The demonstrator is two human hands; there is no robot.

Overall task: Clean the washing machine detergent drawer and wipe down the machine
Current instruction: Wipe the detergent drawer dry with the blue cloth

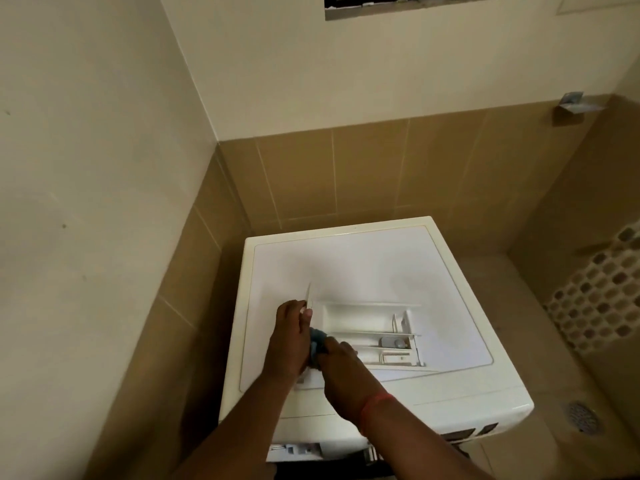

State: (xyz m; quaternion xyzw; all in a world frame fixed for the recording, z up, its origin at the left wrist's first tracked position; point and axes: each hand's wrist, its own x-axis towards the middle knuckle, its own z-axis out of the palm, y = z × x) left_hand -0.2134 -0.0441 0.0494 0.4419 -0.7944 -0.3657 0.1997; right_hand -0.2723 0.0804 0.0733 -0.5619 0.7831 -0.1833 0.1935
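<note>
Drawer (370, 336) lay on the machine (363, 265); left hand (291, 336) gripped its front, right hand (341, 363) gripped blue cloth (317, 342), wiping. Compartments probably next.

The washing machine (374, 265) has a smooth, glossy white top that looks like plastic or enamel. The detergent drawer (367, 336) lying on it is white moulded plastic with a slight sheen. The cloth (317, 341) between the 2 hands is soft blue fabric, matt. The wall tiles (346, 174) behind are tan ceramic, smooth with a dull satin finish; the wall above (311, 71) is matt cream paint. At the right, the floor drain (583, 416) looks like metal.
</note>
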